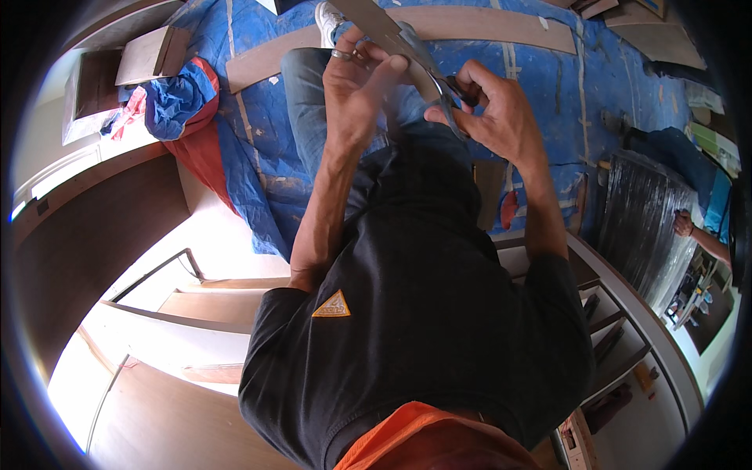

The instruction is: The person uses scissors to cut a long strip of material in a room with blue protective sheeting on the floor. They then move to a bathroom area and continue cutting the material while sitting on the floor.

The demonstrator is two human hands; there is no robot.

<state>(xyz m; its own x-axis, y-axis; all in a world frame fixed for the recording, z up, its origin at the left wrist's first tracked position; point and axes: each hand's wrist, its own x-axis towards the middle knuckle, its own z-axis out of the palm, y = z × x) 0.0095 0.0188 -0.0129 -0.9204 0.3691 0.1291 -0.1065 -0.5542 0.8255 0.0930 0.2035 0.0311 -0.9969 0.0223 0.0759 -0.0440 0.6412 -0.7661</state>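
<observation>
My left hand (356,98), with a ring on one finger, is closed around a thin flat grey-brown strip (376,23). The strip runs from the top edge of the view down toward my right hand. My right hand (505,113) grips a pair of scissors (462,92) with dark handles. Its blades meet the near end of the strip; whether they are closed on it, I cannot tell. Both hands are above my bent legs in blue jeans (301,94).
Blue tarp (274,133) covers the floor, with a long curved board (486,25) lying on it. Wooden boxes (149,59) and a bunched red-and-blue tarp are at left. Open cabinet frames (211,301) stand behind me. Another person's hand (684,223) touches a plastic-wrapped panel (638,204) at right.
</observation>
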